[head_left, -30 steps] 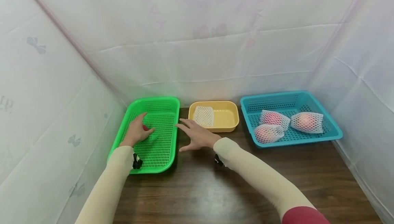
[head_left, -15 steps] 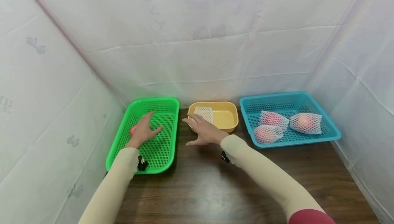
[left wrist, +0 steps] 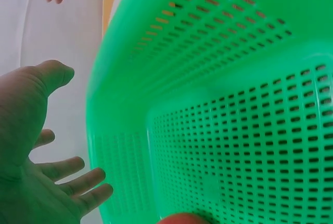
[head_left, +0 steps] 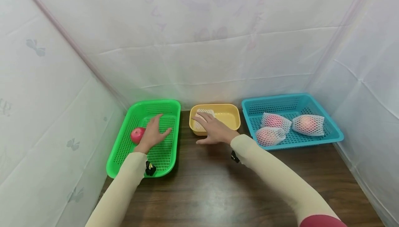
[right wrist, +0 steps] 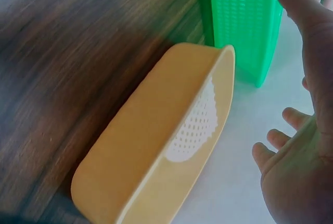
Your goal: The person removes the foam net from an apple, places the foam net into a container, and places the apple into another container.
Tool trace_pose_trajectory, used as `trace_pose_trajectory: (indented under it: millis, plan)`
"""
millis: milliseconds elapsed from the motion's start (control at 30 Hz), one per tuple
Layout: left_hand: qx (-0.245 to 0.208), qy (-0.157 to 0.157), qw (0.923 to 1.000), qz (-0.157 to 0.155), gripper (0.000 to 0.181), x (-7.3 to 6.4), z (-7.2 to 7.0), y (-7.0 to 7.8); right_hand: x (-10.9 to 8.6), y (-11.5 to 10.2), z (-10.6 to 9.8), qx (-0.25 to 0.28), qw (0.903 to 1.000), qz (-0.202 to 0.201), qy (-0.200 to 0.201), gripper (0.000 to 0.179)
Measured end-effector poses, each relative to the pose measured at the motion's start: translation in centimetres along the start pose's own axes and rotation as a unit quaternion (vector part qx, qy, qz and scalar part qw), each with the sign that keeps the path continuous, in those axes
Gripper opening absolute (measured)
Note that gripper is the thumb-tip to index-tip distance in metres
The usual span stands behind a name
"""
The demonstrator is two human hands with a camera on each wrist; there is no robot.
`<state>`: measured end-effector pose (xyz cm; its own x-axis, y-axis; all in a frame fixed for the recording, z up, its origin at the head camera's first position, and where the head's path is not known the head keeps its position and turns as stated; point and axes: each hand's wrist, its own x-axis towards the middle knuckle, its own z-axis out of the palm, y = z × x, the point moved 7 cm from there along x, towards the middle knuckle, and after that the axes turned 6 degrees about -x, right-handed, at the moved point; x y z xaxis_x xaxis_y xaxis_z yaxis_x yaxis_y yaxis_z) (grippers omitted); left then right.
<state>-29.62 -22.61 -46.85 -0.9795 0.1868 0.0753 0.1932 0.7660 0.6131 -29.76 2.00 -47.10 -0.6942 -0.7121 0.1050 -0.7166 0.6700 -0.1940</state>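
Note:
In the head view my left hand (head_left: 152, 134) hovers over the green basket (head_left: 174, 143), fingers spread and holding nothing. A red apple (head_left: 137, 135) lies in that basket, left of the hand; only its top edge shows in the left wrist view. My right hand (head_left: 215, 129) reaches over the front left of the small yellow tray (head_left: 229, 116), thumb and fingers apart, also holding nothing. Inside the tray lies a white foam net sleeve (right wrist: 195, 130), partly covered by the fingers in the head view.
A blue basket (head_left: 333, 135) stands at the right with fruits in white foam nets, one of them a netted fruit (head_left: 308, 124). All the containers sit on a dark wooden table (head_left: 205, 192). White sheeting (head_left: 199, 64) closes off the back and sides.
My left hand has moved right, away from the apple, uncovering it in the green basket. My right hand has shifted right, from beside the green basket to over the yellow tray.

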Motion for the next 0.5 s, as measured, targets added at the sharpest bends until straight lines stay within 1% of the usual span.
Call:
trace_pose_trajectory:
  millis: [200,333,500]
  plan:
    - [0.002,0.005,1.0000,-0.008,0.080,-0.1,0.3,1.0,-0.8,1.0,-0.8,0.000,0.9999,0.000,0.012,0.100]
    - [0.009,0.011,0.9998,-0.013,0.078,0.0,0.5,1.6,-1.4,1.9,-1.3,0.002,0.9998,0.015,0.009,0.100]
    - [0.015,0.010,0.9997,-0.018,0.078,0.0,0.8,2.5,-2.1,2.8,-1.8,-0.002,0.9995,0.030,0.000,0.100]
